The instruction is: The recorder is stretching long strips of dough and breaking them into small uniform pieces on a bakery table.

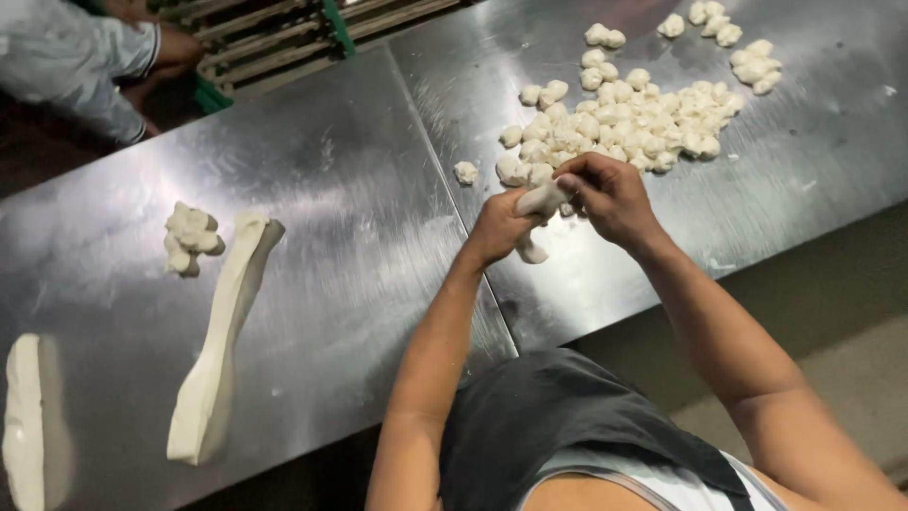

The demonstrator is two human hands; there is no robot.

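Two hands are closed on one short rope of dough (541,201), held above the steel table (359,189) near the seam between its sheets. The left hand (499,227) is wrapped around the rope's lower part, a stub showing below the fist; the right hand (610,194) is pinched narrowly on the upper tip. The dough is judged soft, light and likely tacky (it sags and stretches where unsupported), so a grip close to the end, with the rest cradled in the fist, seems best. Just beyond the hands a heap of small dough pieces (629,123) is spread on the table. Well apart on the left lie a long dough strip (222,341), a small clump of pieces (192,238) and another slab (24,421) at the edge. Another person's sleeve (76,57) is seen at top left.
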